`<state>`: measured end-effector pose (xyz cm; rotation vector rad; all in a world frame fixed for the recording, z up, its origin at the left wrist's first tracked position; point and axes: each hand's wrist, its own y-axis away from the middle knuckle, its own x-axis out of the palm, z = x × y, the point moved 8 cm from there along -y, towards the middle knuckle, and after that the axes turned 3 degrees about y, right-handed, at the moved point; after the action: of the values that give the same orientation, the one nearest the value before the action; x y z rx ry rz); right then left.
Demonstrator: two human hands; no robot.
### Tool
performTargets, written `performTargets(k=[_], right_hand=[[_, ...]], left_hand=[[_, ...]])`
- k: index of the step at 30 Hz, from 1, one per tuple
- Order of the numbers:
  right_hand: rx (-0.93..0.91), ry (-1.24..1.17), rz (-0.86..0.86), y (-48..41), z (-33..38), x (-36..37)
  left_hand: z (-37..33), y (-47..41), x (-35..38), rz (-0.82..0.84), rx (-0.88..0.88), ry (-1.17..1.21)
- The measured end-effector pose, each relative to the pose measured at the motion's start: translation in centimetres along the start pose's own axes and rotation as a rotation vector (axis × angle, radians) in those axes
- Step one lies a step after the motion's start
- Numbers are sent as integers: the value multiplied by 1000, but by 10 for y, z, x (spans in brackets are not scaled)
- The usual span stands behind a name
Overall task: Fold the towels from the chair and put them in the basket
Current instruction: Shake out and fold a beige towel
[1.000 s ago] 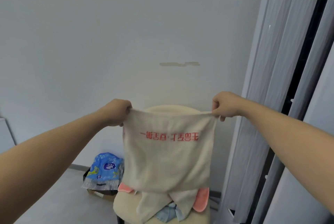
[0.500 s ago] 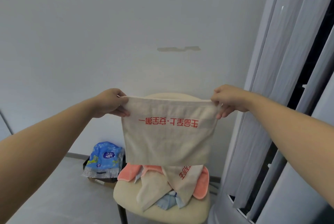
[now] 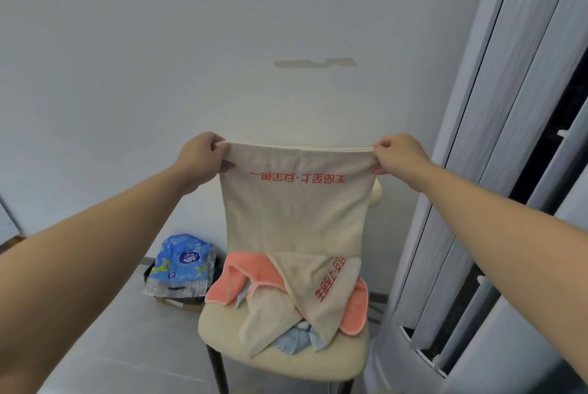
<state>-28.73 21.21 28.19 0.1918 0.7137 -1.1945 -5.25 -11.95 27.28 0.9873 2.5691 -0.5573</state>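
Held item: beige cloth towel with a line of red printed characters (image 3: pixel 296 212), doubled over, fold edge uppermost and stretched level. It hangs flat in the air in front of the chair back, and its lower edge ends just above the pile on the seat.

Left hand (image 3: pixel 200 155): clamped on the towel's upper left corner, fingers curled round the edge, arm extended.

Right hand (image 3: pixel 397 155): clamped on the upper right corner in a pinch, thumb underneath, arm extended.

Cream padded chair with dark metal legs (image 3: pixel 286 362): stands against the wall, its back mostly hidden behind the held towel.

On the seat, one loose pile:
- second beige towel with red lettering (image 3: pixel 321 295), crumpled, on top;
- coral-pink towel (image 3: pixel 245 279), showing at both the left and right sides of the pile;
- light blue cloth (image 3: pixel 296 341), partly buried at the front.

Blue printed plastic packet (image 3: pixel 184 260): rests in a dark open box (image 3: pixel 178 299) on the grey floor (image 3: pixel 127 346), just left of the chair.

Pale wall with a grey patch (image 3: pixel 315 62) above the chair.

Grey vertical panels (image 3: pixel 477 170): right of the chair.
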Motion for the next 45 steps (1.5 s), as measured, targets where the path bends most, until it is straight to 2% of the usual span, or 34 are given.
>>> performTargets(k=[3,6,10,14,17,22,27,30,34,38,42,45], right_hand=[[-37,29,-56,14,4,-10],[-40,67,-35,40,-1,-10],[-14,112,55,93,-30,3],[30,177,199,152,-77,33],[81,251,318,188,-115,60],[150,283,421,221,-164,95],[179,328,464,213,-194,123],[189,296,357,182,-203,129],[219,153,125,129,-209,130],[288,90,47,91,-245,157],[372,47,126,73,-283,196],[469,-74,163,62,-302,214]], left_hand=[[-1,14,-7,-7,33,21],[6,43,-7,25,24,28],[44,98,3,152,-44,11],[95,156,18,269,-108,-153],[124,192,31,296,-96,-284],[168,219,45,315,-112,-329],[202,207,59,289,-115,-420],[205,179,70,198,-98,-376],[202,130,89,54,-110,-253],[222,88,121,7,-102,-200],[259,60,146,49,-169,-254],[272,44,150,59,-224,-171]])
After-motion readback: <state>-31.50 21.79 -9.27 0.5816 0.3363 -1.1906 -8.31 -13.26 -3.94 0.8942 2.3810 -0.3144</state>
